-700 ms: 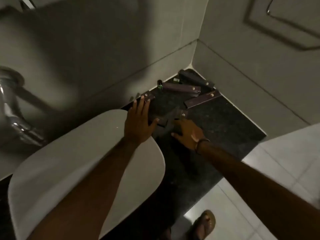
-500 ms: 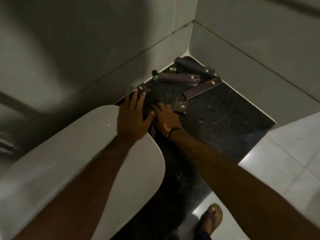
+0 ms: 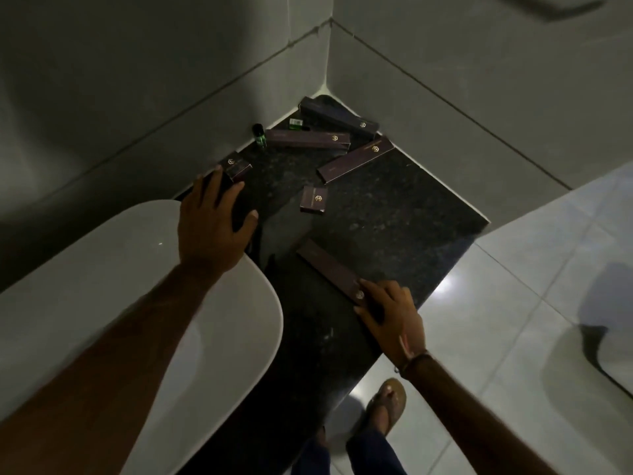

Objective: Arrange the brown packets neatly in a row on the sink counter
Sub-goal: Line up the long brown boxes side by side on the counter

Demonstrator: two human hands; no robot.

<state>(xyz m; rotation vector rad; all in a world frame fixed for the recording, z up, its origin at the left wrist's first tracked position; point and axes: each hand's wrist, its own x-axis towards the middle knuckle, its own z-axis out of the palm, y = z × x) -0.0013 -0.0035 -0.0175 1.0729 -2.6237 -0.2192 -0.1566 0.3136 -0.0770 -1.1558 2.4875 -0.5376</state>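
Right hand (image 3: pixel 388 311) grasps the long brown cardboard packet (image 3: pixel 329 267) on the dark stone worktop (image 3: pixel 394 228).
Its long axis runs diagonally away from this hand; left hand (image 3: pixel 212 224) lies flat, released.

Right hand (image 3: pixel 390 310) on long packet (image 3: pixel 329 267)

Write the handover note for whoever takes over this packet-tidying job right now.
Left hand: spread flat at the basin's edge, beside a small packet by the wall; no clear grip.
Right hand: fingers pressing the near end of a long packet by the counter's front edge.
Elsewhere: small packet mid-counter, three long packets scattered toward the corner.
Done: no row yet.
Left: line up all six.
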